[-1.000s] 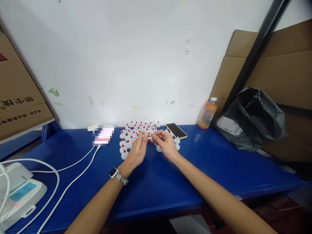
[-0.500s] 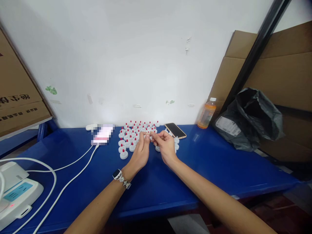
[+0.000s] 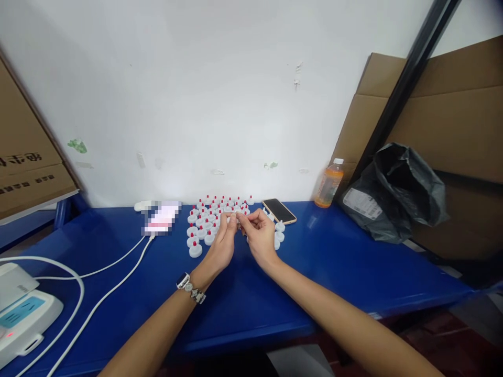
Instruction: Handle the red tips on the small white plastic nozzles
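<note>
My left hand and my right hand meet above the table, fingertips pinched close together. Whatever sits between them is small and mostly hidden by the fingers. Left of and behind my hands stand many white round caps with red tips, among them a red-tipped cap nearest the front edge. Beside my right hand are several white caps without red tips, such as a plain white cap; my hand covers part of that group.
A phone lies behind my right hand. Farther right are an orange drink bottle and a black plastic bag. To the left, a white cable runs from a blurred-out device past a white power strip on the blue table.
The view has shifted slightly, so everything sits a little farther left. Both hands keep their pinch together in about the same place over the caps.
</note>
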Demonstrator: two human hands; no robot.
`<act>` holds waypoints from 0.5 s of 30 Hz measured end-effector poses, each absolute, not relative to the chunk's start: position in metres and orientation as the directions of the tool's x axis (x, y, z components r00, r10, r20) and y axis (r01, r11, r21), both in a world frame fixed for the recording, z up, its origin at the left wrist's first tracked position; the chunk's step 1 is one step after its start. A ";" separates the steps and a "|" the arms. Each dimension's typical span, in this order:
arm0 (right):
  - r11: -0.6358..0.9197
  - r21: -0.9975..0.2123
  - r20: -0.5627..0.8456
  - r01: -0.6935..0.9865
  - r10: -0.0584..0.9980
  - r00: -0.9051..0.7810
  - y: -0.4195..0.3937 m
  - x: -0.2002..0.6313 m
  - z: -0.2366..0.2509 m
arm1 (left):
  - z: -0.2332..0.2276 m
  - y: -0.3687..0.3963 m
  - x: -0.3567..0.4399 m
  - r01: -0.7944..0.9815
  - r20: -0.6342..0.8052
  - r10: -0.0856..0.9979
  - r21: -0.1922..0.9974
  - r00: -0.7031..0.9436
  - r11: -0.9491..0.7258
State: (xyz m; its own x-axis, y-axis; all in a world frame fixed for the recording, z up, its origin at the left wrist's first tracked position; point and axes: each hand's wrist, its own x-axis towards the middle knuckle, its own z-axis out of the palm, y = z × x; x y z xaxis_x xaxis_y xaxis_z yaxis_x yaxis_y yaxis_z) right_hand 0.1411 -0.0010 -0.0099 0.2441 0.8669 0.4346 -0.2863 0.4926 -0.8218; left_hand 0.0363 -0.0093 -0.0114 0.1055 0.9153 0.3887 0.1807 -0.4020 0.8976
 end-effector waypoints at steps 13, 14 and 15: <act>0.670 -0.364 0.478 0.647 0.731 -0.488 0.008 0.191 -0.008 | -0.005 0.005 0.004 0.497 0.517 0.842 0.697 0.152 -0.517; 0.655 -0.330 0.491 0.680 0.734 -0.469 0.008 0.192 -0.007 | -0.005 0.004 0.005 0.498 0.518 0.839 0.690 0.168 -0.525; 0.638 -0.321 0.503 0.699 0.741 -0.445 0.010 0.193 -0.007 | -0.005 0.004 0.007 0.500 0.518 0.836 0.683 0.181 -0.532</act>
